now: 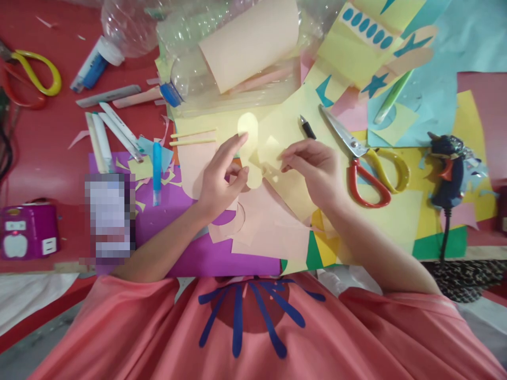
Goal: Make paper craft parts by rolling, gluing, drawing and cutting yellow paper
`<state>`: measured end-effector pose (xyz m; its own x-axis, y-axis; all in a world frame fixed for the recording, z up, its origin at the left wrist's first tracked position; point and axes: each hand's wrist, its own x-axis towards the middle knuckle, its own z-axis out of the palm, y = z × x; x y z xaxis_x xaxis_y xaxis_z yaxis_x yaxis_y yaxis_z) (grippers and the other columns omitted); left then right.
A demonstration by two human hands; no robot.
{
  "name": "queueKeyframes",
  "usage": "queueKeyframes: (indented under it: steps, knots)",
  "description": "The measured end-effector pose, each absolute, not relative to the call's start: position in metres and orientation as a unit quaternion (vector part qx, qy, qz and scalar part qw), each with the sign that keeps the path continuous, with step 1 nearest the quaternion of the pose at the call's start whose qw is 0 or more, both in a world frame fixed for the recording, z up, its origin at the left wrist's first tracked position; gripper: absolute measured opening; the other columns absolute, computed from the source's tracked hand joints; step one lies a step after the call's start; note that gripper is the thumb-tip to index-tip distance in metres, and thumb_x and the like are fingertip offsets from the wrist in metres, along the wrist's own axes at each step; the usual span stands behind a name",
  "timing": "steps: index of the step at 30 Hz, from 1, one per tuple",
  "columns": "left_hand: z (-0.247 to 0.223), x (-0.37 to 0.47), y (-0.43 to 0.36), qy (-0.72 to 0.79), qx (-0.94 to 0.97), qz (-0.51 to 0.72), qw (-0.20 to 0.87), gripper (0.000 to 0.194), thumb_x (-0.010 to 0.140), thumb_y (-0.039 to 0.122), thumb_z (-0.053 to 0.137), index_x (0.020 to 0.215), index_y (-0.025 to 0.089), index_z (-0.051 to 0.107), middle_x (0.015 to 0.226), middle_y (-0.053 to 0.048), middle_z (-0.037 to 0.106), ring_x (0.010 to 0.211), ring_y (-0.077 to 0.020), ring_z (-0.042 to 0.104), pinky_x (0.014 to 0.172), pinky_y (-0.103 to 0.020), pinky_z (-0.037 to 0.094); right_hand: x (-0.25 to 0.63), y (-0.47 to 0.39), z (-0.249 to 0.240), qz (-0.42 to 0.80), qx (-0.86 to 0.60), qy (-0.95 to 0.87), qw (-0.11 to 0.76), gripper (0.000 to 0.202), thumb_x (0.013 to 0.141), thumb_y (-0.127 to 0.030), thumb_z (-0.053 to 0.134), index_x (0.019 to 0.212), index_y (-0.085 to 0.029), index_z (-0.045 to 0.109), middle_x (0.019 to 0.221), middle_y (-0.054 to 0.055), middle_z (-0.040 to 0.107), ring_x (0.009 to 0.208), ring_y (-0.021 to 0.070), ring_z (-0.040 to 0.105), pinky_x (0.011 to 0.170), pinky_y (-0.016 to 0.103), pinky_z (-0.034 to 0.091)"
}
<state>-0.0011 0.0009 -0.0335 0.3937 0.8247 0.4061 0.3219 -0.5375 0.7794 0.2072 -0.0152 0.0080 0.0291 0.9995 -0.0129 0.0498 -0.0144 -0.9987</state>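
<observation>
My left hand holds a pale yellow paper cutout with rounded ends, its index finger and thumb at the left edge. Just right of the cutout, my right hand has its fingertips pinched together; what they hold, if anything, is too small to make out. Small pale scraps show near those fingertips. Beyond the right hand lies a black pen tip. Large scissors with red and yellow handles rest to its right, blades spread. Two thin yellow sticks lie left of the cutout.
Coloured paper sheets and a purple sheet cover the table. Plastic bottles and a rolled peach sheet lie at the back. Markers, a phone and a purple box are left. A dark corded tool is right.
</observation>
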Motion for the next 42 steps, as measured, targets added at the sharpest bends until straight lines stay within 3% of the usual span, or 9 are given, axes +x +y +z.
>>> queueKeyframes:
  steps: [7,11,14,17,20,28,33,42]
  knots:
    - [-0.031,-0.001,0.001,0.380,0.793,0.397,0.264,0.052,0.100,0.043,0.041,0.150,0.038,0.027,0.149,-0.008,0.045,0.092,-0.0139,0.071,0.067,-0.022,0.061,0.195,-0.036,0.007,0.552,-0.511,-0.443,0.488,0.011,0.078,-0.026,0.070,0.085,-0.026,0.078,0.082,-0.001,0.074,0.067,0.0115,0.065,0.062,0.027,0.056]
    - [-0.026,-0.001,0.000,0.390,0.805,0.390,0.218,0.051,0.100,0.039,0.041,0.150,0.033,0.030,0.148,-0.008,0.047,0.121,-0.0236,0.062,0.073,-0.023,0.063,0.193,-0.045,0.007,0.625,-0.478,-0.398,0.472,0.019,0.079,-0.030,0.071,0.096,-0.028,0.079,0.068,-0.002,0.071,0.062,0.0128,0.065,0.066,0.031,0.056]
    - [-0.024,-0.001,0.000,0.382,0.810,0.399,0.197,0.051,0.099,0.033,0.042,0.150,0.030,0.032,0.148,-0.007,0.049,0.131,-0.0254,0.055,0.076,-0.022,0.063,0.193,-0.047,0.006,0.668,-0.455,-0.368,0.460,0.022,0.080,-0.031,0.068,0.098,-0.027,0.079,0.059,-0.003,0.067,0.056,0.0122,0.062,0.063,0.030,0.055]
    - [-0.026,-0.002,0.000,0.383,0.810,0.395,0.202,0.053,0.099,0.035,0.042,0.150,0.032,0.030,0.149,-0.006,0.047,0.136,-0.0276,0.049,0.082,-0.029,0.064,0.192,-0.046,0.006,0.692,-0.436,-0.343,0.462,0.021,0.080,-0.030,0.065,0.095,-0.027,0.080,0.057,-0.003,0.067,0.050,0.0112,0.059,0.057,0.029,0.052]
    - [-0.029,-0.003,0.001,0.385,0.808,0.389,0.216,0.053,0.099,0.036,0.041,0.150,0.035,0.029,0.150,-0.004,0.046,0.140,-0.0289,0.045,0.091,-0.037,0.062,0.192,-0.044,0.007,0.701,-0.430,-0.325,0.467,0.020,0.079,-0.029,0.064,0.091,-0.027,0.080,0.061,-0.002,0.068,0.047,0.0101,0.056,0.052,0.028,0.049]
    - [-0.028,-0.004,0.001,0.383,0.814,0.382,0.211,0.054,0.098,0.034,0.040,0.151,0.035,0.028,0.150,-0.003,0.045,0.139,-0.0283,0.045,0.100,-0.041,0.058,0.190,-0.040,0.007,0.700,-0.447,-0.296,0.471,0.020,0.075,-0.029,0.062,0.083,-0.024,0.080,0.072,0.000,0.074,0.044,0.0092,0.054,0.048,0.028,0.049]
    - [-0.031,-0.003,0.000,0.385,0.811,0.392,0.201,0.052,0.098,0.033,0.039,0.150,0.033,0.030,0.150,-0.004,0.046,0.138,-0.0264,0.047,0.093,-0.035,0.061,0.191,-0.038,0.006,0.711,-0.424,-0.294,0.478,0.019,0.074,-0.028,0.063,0.082,-0.025,0.080,0.087,0.001,0.078,0.043,0.0079,0.056,0.046,0.026,0.049]
    - [-0.031,-0.001,0.000,0.379,0.817,0.400,0.170,0.052,0.099,0.033,0.039,0.150,0.031,0.030,0.147,-0.006,0.050,0.133,-0.0252,0.052,0.084,-0.030,0.063,0.192,-0.037,0.006,0.714,-0.429,-0.288,0.473,0.019,0.074,-0.028,0.063,0.082,-0.025,0.080,0.092,0.002,0.079,0.043,0.0076,0.056,0.048,0.027,0.051]
